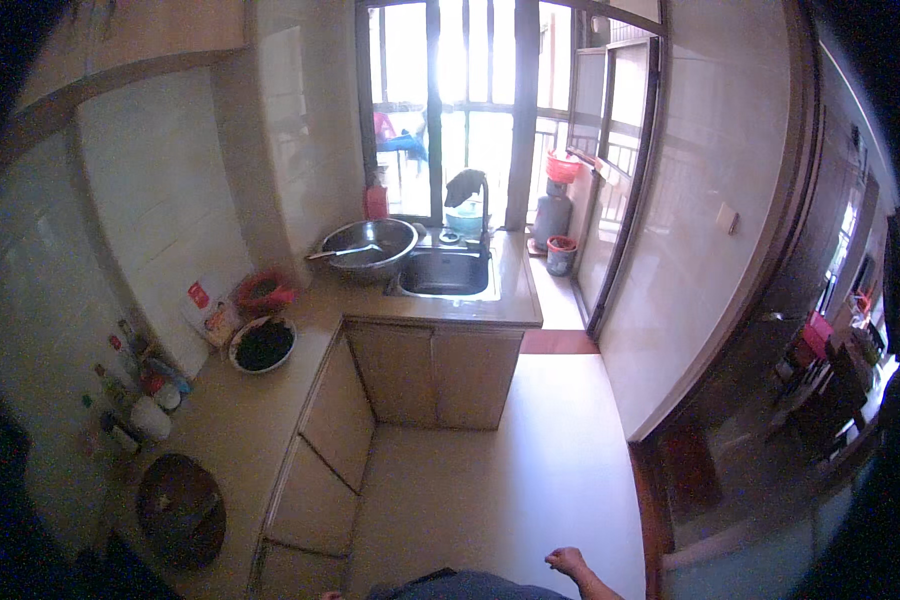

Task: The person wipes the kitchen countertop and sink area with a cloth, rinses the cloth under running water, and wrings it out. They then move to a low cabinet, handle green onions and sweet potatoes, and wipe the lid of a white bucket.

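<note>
My right hand (pixel 566 559) hangs over the pale floor at the bottom, its fingers curled, and whether it holds anything is unclear. Only a bit of my left hand (pixel 331 595) shows at the bottom edge, beside my grey clothing. Ahead, a steel sink (pixel 445 273) is set in the counter (pixel 319 304). Left of it stands a large metal basin (pixel 390 259) with a long-handled utensil (pixel 345 252) across it. A white bowl of dark greens (pixel 264 345) sits on the left counter, near a red basket (pixel 262 294). Nearer lies a round dark board (pixel 180 510).
Several bottles and jars (pixel 150 416) line the left wall. Cabinets (pixel 435 375) run beneath the counter. Beyond the open door stand a gas cylinder (pixel 552 219) and a bucket (pixel 562 259). A doorway frame (pixel 709 375) borders the floor on the right.
</note>
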Available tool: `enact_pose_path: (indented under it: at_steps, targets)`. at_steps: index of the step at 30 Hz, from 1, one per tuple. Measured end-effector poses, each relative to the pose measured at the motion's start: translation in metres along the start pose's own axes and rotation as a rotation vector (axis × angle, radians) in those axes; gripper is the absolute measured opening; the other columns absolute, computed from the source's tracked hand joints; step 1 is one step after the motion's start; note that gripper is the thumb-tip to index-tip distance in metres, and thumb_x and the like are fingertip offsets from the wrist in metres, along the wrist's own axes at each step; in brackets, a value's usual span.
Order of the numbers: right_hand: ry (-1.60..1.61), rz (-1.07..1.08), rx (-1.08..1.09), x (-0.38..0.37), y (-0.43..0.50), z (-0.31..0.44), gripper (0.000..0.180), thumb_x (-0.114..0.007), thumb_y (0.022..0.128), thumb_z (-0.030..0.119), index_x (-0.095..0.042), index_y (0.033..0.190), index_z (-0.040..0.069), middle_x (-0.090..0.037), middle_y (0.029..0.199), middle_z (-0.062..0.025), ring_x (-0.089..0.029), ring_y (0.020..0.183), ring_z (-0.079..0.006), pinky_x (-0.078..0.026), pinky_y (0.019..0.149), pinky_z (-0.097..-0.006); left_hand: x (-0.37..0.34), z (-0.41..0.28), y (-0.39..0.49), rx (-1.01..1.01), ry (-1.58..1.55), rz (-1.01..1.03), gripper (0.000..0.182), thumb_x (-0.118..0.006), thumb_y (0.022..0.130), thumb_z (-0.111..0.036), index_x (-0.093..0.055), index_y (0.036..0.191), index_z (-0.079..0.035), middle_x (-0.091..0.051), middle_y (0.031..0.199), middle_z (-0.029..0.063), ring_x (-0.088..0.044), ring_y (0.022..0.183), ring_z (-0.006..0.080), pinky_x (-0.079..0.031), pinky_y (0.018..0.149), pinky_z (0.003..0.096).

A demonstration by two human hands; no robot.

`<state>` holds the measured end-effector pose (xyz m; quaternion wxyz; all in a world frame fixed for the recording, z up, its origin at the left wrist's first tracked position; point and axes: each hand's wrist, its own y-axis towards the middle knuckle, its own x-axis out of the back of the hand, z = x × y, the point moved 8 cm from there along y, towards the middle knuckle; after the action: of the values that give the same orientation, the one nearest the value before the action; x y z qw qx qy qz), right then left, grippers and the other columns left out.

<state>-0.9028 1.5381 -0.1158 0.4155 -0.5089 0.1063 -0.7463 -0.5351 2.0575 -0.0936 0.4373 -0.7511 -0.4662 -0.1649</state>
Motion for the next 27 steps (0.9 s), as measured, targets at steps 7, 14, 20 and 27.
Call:
enact_pose_path:
  at_steps: [7, 14, 20, 27]
  targets:
    - [0.454, -0.116, 0.014, 0.115, 0.048, 0.101, 0.040, -0.059, 0.078, 0.044, -0.071, 0.089, 0.007, -0.069, 0.075, -0.0084, -0.066, 0.073, -0.0174, -0.051, 0.072, -0.0297, -0.021, -0.145, 0.074, -0.262, 0.010, 0.070, 0.029, -0.063, 0.081, -0.029, -0.064, 0.100, -0.007, -0.061, 0.104, 0.0118, -0.056, 0.098, 0.0298, -0.046, 0.085, 0.0423]
    - [0.146, -0.443, -0.015, 0.204, 0.112, 0.054, 0.037, -0.071, 0.070, 0.039, -0.068, 0.079, 0.003, -0.068, 0.071, -0.0097, -0.066, 0.072, -0.0178, -0.052, 0.069, -0.0327, -0.070, -0.246, 0.205, -0.309, 0.032, 0.112, 0.020, -0.061, 0.080, -0.023, -0.067, 0.089, -0.006, -0.065, 0.087, 0.0102, -0.061, 0.079, 0.0248, -0.050, 0.075, 0.0369]
    - [0.323, -0.492, -0.415, 0.153, 0.118, -0.111, 0.030, -0.071, 0.070, 0.036, -0.067, 0.069, 0.006, -0.064, 0.059, -0.0113, -0.061, 0.051, -0.0211, -0.051, 0.055, -0.0357, -0.099, -0.429, 0.341, -0.630, -0.114, -0.037, 0.019, -0.060, 0.079, -0.015, -0.067, 0.093, -0.005, -0.067, 0.083, 0.0095, -0.064, 0.076, 0.0200, -0.051, 0.072, 0.0328]
    - [-0.044, -0.135, -0.547, 0.073, 0.148, -0.152, 0.036, -0.053, 0.081, 0.041, -0.069, 0.083, 0.009, -0.067, 0.077, -0.0119, -0.064, 0.069, -0.0196, -0.049, 0.064, -0.0392, -0.076, -0.784, 0.351, -0.912, -0.306, -0.040, 0.019, -0.061, 0.081, -0.009, -0.063, 0.098, -0.001, -0.063, 0.075, 0.0042, -0.059, 0.067, 0.0111, -0.049, 0.062, 0.0259]
